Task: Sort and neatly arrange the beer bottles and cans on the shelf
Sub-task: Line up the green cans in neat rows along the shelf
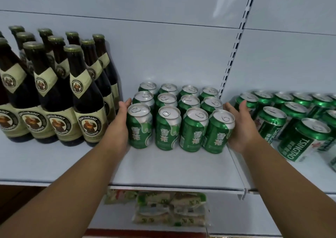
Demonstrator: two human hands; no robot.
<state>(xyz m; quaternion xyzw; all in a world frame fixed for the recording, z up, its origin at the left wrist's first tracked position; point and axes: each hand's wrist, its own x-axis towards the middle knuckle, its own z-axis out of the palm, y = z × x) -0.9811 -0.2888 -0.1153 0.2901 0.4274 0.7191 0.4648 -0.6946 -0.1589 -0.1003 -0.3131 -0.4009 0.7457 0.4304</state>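
- On the left of the frame we see dark brown glass beer bottles [54, 90] with cream labels and gold caps, standing upright in close rows on the pale blue metal shelf [172, 168].
- Just right of the bottles, our left hand [121, 121] lies flat with straight fingers against the left side of the block of green and silver aluminium beer cans [179, 117]; it touches the front-left can and curls round nothing.
- The block stands at the centre of the frame, upright, four across and three deep, the cans close together, pull tabs up.
- Our right hand [238, 128] is at the block's right side, palm inward, fingers straight and a little spread; the palm meets the front-right can, and the fingers grip nothing.
- So the block sits between our two flat hands, pressed from both sides.
- A white slotted upright post [234, 55] runs up the back wall behind the right hand.
- On the right of the frame, green Tsingtao cans [283, 117] stand in looser rows on the neighbouring shelf section.
- At the lower centre, below the shelf edge, lie green and white plastic packets [171, 208]; their contents are too blurred to tell.
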